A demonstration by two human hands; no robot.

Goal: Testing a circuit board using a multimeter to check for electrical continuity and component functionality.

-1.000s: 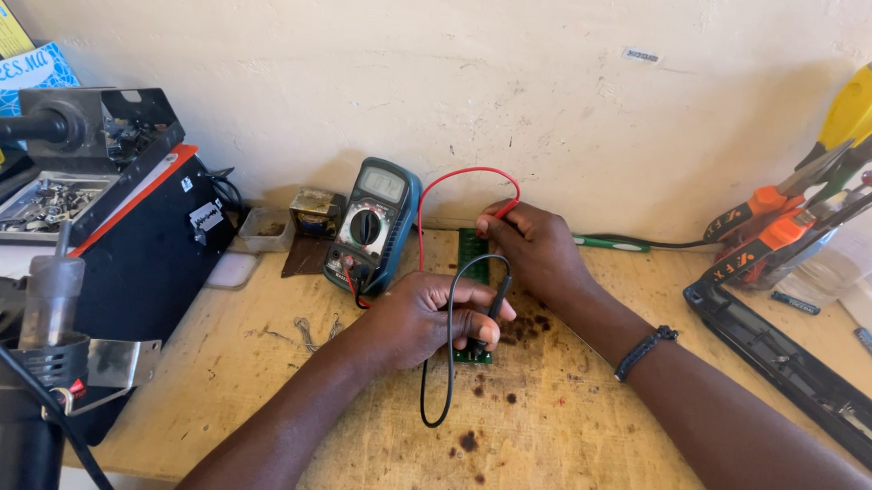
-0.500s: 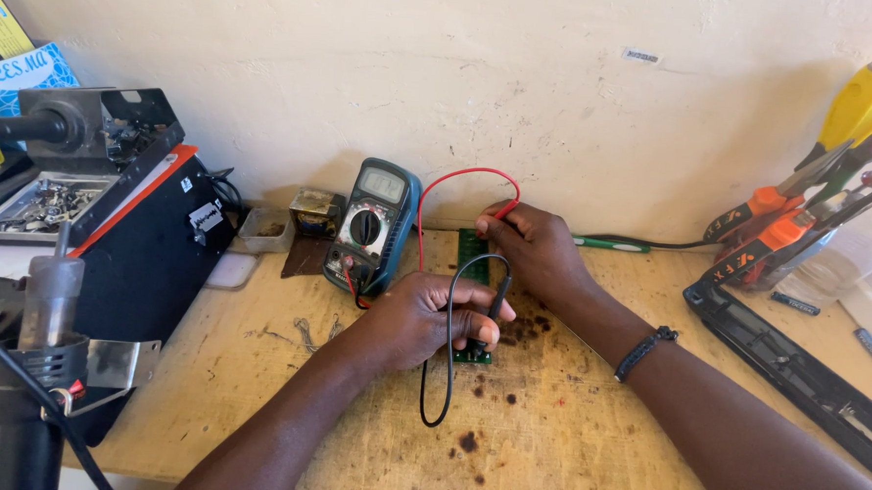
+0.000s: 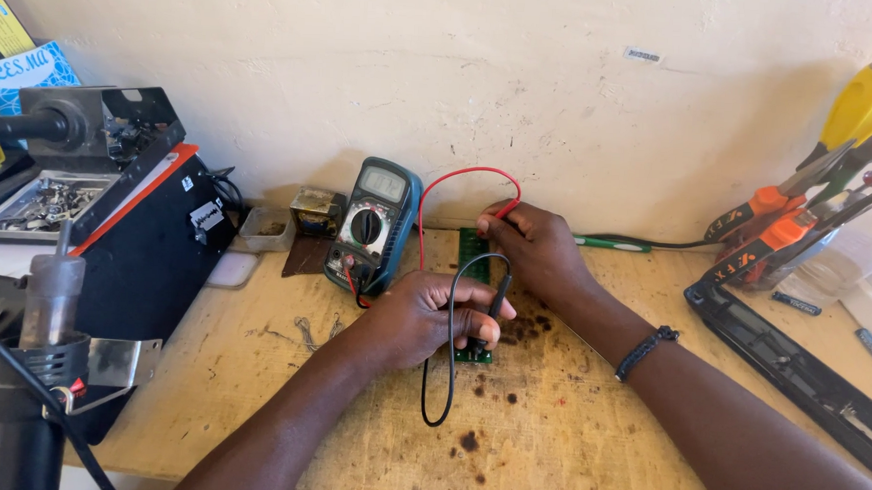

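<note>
Just right of the multimeter (image 3: 373,223), a green circuit board (image 3: 471,249) lies lengthwise away from the person. The left hand (image 3: 423,318) pinches the black probe (image 3: 492,311) at its near end. The right hand (image 3: 534,244) grips the red probe (image 3: 505,209) at its far end.

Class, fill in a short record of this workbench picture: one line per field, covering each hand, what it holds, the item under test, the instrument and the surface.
Left hand: grips black probe on thin black lead
Right hand: pinches red probe on red lead
Under test: narrow green circuit board, flat beneath both hands
Instrument: teal-cased multimeter with round dial, propped near wall
Surface: stained wooden bench
</note>
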